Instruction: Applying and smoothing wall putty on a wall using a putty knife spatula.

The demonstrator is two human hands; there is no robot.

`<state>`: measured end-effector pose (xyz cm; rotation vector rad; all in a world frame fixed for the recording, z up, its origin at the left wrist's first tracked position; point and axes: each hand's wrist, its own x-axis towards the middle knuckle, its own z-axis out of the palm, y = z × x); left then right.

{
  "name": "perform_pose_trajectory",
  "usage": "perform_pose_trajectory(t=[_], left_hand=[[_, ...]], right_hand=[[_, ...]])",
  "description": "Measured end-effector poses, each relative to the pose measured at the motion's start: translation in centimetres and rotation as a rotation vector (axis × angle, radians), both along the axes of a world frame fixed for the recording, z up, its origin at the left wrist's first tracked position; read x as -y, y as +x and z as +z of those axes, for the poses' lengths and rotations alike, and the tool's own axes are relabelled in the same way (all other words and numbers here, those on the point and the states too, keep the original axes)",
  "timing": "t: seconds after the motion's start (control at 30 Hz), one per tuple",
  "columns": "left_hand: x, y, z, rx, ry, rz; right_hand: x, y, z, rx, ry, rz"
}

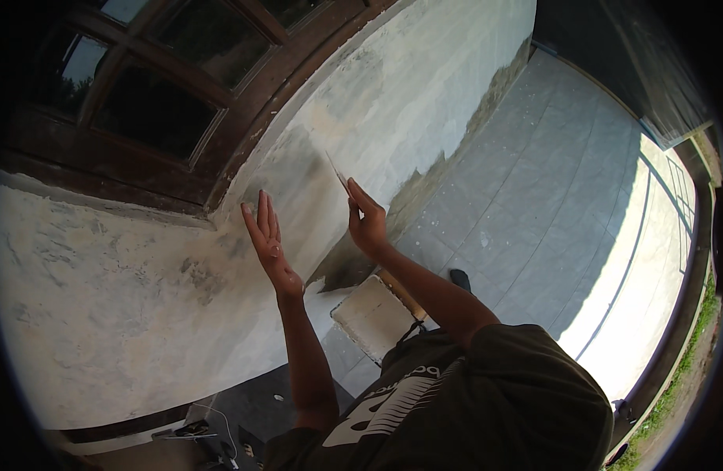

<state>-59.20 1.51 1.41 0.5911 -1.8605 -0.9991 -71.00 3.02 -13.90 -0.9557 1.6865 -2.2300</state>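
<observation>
My left hand (269, 245) is raised beside the wall, its fingers stretched out and pale smears on the palm. Nothing is held in it. In my right hand (367, 226) a thin flat scraper (337, 172) is pinched, seen nearly edge-on, its far end pointing up and left at the wall. Whether its tip touches the wall I cannot tell. The wall (361, 118) carries uneven whitish filler with grey and tan patches, and its lower strip is bare and dark grey.
Above the wall on the left is a brown wooden window frame (204, 200) with dark panes. A pale-topped block or stool (375, 318) stands below my hands. Grey tiles (526, 180) cover the floor, sunlit on the right. A white cable (224, 420) lies at the lower left.
</observation>
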Motion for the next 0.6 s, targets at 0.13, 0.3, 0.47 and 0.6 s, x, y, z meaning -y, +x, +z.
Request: perform_pose_trajectory(t=[0.13, 0.3, 0.47, 0.6], left_hand=[[0.0, -0.6, -0.2, 0.011, -0.004, -0.021], [0.4, -1.1, -0.2, 0.059, -0.024, -0.039], [1.1, -1.8, -0.4, 0.078, -0.021, -0.058], [1.5, -0.7, -0.5, 0.096, -0.023, -0.071]], right_hand=[[4.7, -6.4, 3.7, -0.087, -0.093, -0.223], [8.4, -6.9, 6.8, -0.163, -0.114, -0.242], [7.7, 0.3, 4.2, -0.29, 0.0, -0.187], [2.3, 6.4, 0.2, -0.049, -0.055, 0.253]])
